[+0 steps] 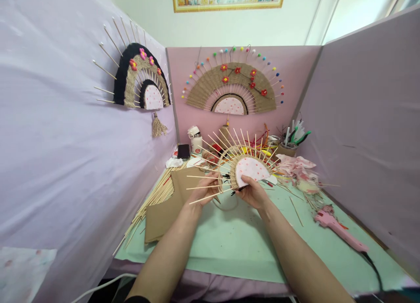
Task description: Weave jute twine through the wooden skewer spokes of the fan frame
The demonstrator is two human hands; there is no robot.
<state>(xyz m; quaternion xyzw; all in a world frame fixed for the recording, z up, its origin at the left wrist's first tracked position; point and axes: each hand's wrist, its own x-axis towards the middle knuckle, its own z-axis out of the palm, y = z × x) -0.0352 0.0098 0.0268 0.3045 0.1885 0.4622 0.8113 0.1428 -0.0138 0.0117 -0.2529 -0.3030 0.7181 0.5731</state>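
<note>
I hold a half-made fan (250, 168) above the green table (236, 246): a pink dotted half-circle with a band of woven jute and wooden sticks spreading outward. My right hand (253, 192) grips its lower edge, thumb on the pink face. My left hand (204, 190) is closed among the sticks on the fan's left side, fingers pinched around the jute cord (226, 203), which loops down below the fan.
A bundle of wooden sticks (154, 202) and brown cardboard (167, 209) lie at the left. A pink glue gun (339, 228) rests at the right. Cups of tools (292, 141), a white bottle (196, 140) and scraps crowd the back. Two finished fans (232, 88) hang on the partitions.
</note>
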